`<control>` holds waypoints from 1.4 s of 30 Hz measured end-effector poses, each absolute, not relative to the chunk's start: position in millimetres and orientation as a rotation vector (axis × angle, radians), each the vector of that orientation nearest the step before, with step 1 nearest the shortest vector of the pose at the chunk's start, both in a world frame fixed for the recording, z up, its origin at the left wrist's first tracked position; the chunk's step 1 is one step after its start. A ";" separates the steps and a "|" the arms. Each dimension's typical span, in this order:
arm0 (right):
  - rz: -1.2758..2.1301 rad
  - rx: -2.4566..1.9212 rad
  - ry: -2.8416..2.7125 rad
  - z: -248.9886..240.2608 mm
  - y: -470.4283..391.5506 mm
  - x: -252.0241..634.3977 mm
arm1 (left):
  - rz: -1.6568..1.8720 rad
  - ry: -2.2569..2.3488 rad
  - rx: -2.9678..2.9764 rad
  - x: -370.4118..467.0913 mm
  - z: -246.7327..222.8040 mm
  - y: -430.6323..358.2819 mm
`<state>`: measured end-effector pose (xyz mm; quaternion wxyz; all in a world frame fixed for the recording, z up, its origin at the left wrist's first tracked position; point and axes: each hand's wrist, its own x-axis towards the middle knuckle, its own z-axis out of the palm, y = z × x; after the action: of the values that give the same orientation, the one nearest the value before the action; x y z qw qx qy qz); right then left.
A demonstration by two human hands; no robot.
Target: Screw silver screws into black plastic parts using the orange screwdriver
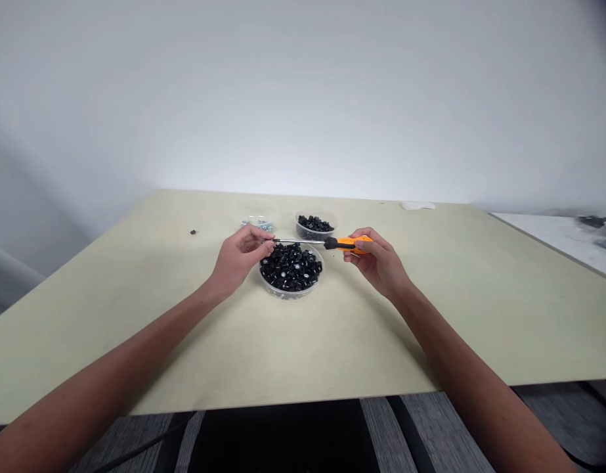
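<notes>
- Screwdriver above the full bowl; long axis nearly level, side to side; tip points left
- Right hand: fingers wrapped round the orange handle
- Left hand: fingertips pinched narrow at the tip; what they grip there is too small to tell

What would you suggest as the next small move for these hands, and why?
I would probably turn the screwdriver so its tip shows before twisting it: the right hand grips its handle, while the left hand pinches around the tip, hiding whether a part is seated there.
</notes>
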<state>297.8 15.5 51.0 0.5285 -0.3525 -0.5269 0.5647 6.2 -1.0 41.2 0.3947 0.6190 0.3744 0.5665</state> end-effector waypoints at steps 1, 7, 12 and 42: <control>1.344 -0.843 -1.261 50.6 15.7 298.4 | 1.436 0.943 1.568 6.1 41.2 -1.0; 1.330 -0.844 -1.274 49.5 17.3 301.3 | 1.433 0.932 1.569 6.7 42.7 -2.1; 1.317 -0.849 -1.304 50.7 16.6 302.0 | 1.420 0.947 1.554 6.9 43.6 -1.5; 1.208 -0.816 -1.363 50.2 15.5 306.3 | 1.345 0.870 1.347 6.2 45.4 2.3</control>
<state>306.3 15.5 50.2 0.5421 -0.3435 -0.5739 0.5088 6.2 2.3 45.4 0.5005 0.5572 0.3598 0.5564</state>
